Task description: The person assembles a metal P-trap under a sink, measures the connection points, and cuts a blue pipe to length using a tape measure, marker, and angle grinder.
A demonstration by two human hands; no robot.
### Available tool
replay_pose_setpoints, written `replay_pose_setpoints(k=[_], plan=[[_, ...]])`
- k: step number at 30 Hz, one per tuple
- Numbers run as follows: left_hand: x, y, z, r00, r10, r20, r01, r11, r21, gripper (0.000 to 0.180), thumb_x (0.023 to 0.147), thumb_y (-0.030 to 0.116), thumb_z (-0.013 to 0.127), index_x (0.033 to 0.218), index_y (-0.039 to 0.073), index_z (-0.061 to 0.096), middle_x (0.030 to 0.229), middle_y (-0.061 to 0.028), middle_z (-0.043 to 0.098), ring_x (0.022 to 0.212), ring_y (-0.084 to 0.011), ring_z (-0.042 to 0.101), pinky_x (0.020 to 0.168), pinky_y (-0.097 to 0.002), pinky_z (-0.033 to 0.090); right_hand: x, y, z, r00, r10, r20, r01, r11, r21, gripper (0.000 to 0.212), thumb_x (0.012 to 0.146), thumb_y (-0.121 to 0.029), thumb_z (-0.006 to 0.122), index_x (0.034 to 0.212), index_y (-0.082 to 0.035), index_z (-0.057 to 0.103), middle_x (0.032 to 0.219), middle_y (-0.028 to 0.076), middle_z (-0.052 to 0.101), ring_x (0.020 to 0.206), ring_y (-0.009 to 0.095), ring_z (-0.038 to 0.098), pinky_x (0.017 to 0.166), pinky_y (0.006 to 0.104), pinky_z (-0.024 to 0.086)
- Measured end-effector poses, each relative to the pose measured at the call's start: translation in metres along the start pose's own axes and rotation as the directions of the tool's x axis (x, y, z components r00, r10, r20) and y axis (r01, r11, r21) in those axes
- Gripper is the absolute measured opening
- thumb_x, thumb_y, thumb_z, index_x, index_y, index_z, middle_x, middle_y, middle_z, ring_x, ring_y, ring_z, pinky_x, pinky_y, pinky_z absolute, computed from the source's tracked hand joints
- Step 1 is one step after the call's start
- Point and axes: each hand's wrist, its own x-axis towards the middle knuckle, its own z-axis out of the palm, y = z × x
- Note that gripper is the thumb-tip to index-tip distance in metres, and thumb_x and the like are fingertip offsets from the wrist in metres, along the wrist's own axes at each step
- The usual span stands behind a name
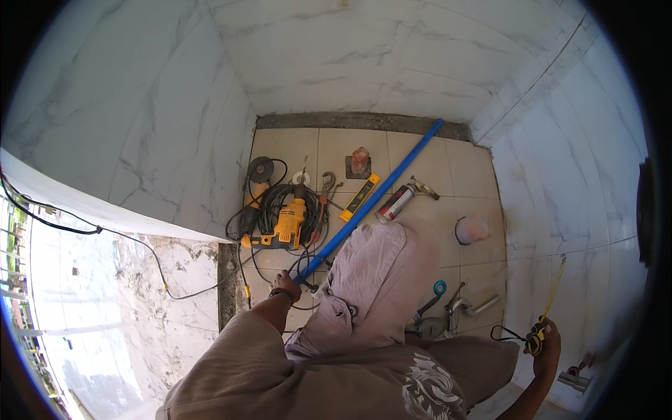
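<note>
A long blue pipe (392, 180) lies slantwise over the tiled floor, its far end by the back wall. At its near end my left hand (285, 285) has its fingers closed round the pipe, beside my knee. Out to the right, my right hand (548, 346) grips a black and yellow tape measure (535, 339). Its yellow blade (555, 288) is drawn out some way and points up along the right wall. A black cord loop hangs from the tape's case.
Left of the pipe lie a yellow rotary hammer drill (288, 222), an angle grinder (257, 192), coiled black cable and wrenches (326, 192). A yellow spirit level (360, 197) and a canister (396, 204) flank the pipe. Chrome pipe fittings (481, 305) lie right of my knee. Pipe openings (472, 229) interrupt the floor.
</note>
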Motion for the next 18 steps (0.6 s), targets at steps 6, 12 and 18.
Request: replay_pose_setpoints(k=[6, 12, 18], plan=[[-0.026, -0.025, -0.001, 0.989, 0.033, -0.143, -0.047, 0.994, -0.098, 0.048, 0.093, 0.035, 0.069, 0.131, 0.005, 0.062, 0.145, -0.0183, 0.057, 0.141, -0.0352, 0.050, 0.115, -0.0517, 0.037, 0.001, 0.006, 0.007, 0.994, 0.078, -0.077, -0.072, 0.994, 0.080, 0.062, 0.099, -0.054, 0.062, 0.137, -0.005, 0.059, 0.098, 0.005, 0.062, 0.080, 0.016, 0.067, 0.053, 0.0287, 0.054], [-0.030, -0.057, 0.036, 0.993, 0.112, -0.037, -0.113, 0.993, -0.039, 0.049, 0.098, 0.044, 0.064, 0.129, 0.006, 0.066, 0.128, -0.0177, 0.065, 0.129, -0.0352, 0.057, 0.110, -0.0516, 0.042, 0.024, -0.007, 0.057, 0.994, 0.088, 0.059, -0.093, 0.993, 0.070, 0.065, 0.100, -0.054, 0.064, 0.138, -0.002, 0.058, 0.103, 0.005, 0.062, 0.088, 0.018, 0.066, 0.073, 0.0328, 0.054], [-0.006, -0.052, 0.059, 0.956, 0.016, -0.293, -0.097, 0.960, -0.263, 0.058, 0.088, 0.027, 0.073, 0.139, 0.007, 0.050, 0.138, -0.0199, 0.053, 0.129, -0.0407, 0.053, 0.110, -0.0541, 0.042, 0.039, -0.057, 0.102, 0.988, 0.020, 0.153, 0.002, 0.990, -0.143, 0.068, 0.100, -0.054, 0.063, 0.139, 0.001, 0.058, 0.101, 0.006, 0.063, 0.089, 0.018, 0.067, 0.070, 0.0318, 0.056]])
